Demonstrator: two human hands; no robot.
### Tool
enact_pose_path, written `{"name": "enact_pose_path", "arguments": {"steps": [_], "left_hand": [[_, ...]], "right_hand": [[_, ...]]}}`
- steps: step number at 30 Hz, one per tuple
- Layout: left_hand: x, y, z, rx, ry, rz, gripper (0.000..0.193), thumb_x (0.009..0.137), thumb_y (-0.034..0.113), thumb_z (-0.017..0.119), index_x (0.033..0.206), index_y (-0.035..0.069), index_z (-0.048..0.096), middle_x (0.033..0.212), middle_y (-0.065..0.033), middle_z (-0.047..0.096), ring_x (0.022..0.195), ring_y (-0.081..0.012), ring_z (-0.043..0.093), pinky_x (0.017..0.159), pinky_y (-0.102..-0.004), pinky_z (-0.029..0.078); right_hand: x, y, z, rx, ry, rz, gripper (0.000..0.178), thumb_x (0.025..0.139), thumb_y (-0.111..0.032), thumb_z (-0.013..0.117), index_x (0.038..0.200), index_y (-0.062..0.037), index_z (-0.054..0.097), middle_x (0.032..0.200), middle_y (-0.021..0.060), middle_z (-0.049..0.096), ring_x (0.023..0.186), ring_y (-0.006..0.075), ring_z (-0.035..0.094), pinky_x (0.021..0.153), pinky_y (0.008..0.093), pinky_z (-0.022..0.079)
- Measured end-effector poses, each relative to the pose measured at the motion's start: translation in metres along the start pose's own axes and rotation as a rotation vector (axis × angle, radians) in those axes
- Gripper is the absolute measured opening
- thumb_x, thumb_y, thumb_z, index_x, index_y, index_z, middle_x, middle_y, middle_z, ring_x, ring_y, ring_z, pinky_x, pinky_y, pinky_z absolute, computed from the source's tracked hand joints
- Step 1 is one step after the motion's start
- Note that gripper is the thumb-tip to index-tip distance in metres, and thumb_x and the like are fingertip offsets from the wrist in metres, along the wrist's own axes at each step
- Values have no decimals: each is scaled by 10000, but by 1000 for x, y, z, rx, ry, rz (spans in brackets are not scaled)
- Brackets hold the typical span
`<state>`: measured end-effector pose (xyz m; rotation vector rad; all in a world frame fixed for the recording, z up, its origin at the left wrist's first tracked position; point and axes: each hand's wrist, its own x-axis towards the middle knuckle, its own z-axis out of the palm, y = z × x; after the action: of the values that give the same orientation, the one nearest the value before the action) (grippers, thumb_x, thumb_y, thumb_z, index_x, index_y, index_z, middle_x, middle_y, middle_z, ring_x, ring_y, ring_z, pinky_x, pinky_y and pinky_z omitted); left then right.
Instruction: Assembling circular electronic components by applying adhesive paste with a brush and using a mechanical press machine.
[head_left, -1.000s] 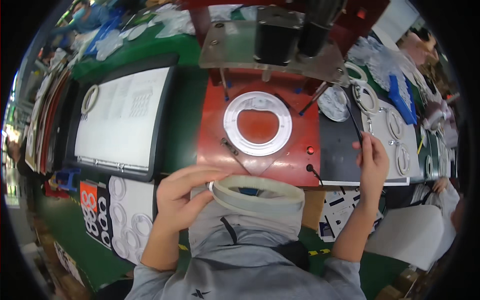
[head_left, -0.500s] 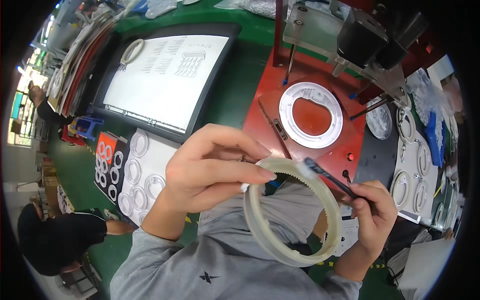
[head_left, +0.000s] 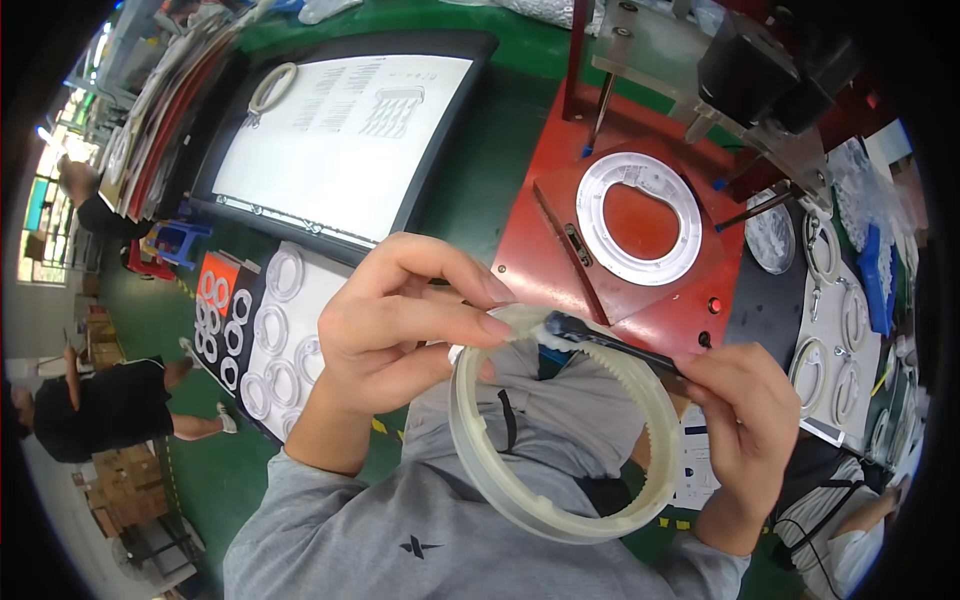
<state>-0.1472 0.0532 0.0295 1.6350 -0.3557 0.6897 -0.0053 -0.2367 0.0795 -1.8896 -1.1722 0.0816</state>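
My left hand (head_left: 385,335) pinches the upper left rim of a pale, translucent plastic ring gear (head_left: 478,455), its fingers closed on the band. Small teeth line part of the ring's inner face. A black-handled brush (head_left: 620,347) is gripped between the thumb and fingers of my right hand (head_left: 745,415). Its head, with whitish paste around it, lies against the ring's upper inner edge, close to my left fingertips. The ring hangs tilted above my lap.
Ahead, a red press (head_left: 535,215) carries a flat white ring plate (head_left: 597,225) on its base. A black-framed board with a printed sheet (head_left: 340,150) stands left of it. White rings (head_left: 270,328) lie at left; more parts and a blue tray (head_left: 880,280) are at right. A person (head_left: 110,405) walks at far left.
The brush head has moved left along the ring's upper inner edge, toward my left fingers. The ring has shifted slightly left. The person at far left has moved back and now stands upright.
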Motion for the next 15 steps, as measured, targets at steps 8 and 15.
{"name": "enact_pose_path", "arguments": {"steps": [8, 15], "left_hand": [[25, 22, 3, 396, -264, -8, 231, 789, -34, 776, 1019, -18, 771, 1023, -161, 768, 1030, -353, 760, 856, -415, 633], [47, 28, 19, 431, -699, 278, 255, 784, 15, 771, 1030, -45, 740, 1038, -174, 728, 955, -334, 742, 827, -385, 641]], "right_hand": [[-2, -66, -58, -548, -331, 77, 346, 724, 10, 716, 1066, -1, 768, 813, 111, 643, 717, 265, 647, 595, 356, 481], [19, -71, -87, -509, -846, 28, 322, 700, -120, 723, 1012, -52, 765, 733, 64, 614, 600, 237, 649, 476, 374, 480]]}}
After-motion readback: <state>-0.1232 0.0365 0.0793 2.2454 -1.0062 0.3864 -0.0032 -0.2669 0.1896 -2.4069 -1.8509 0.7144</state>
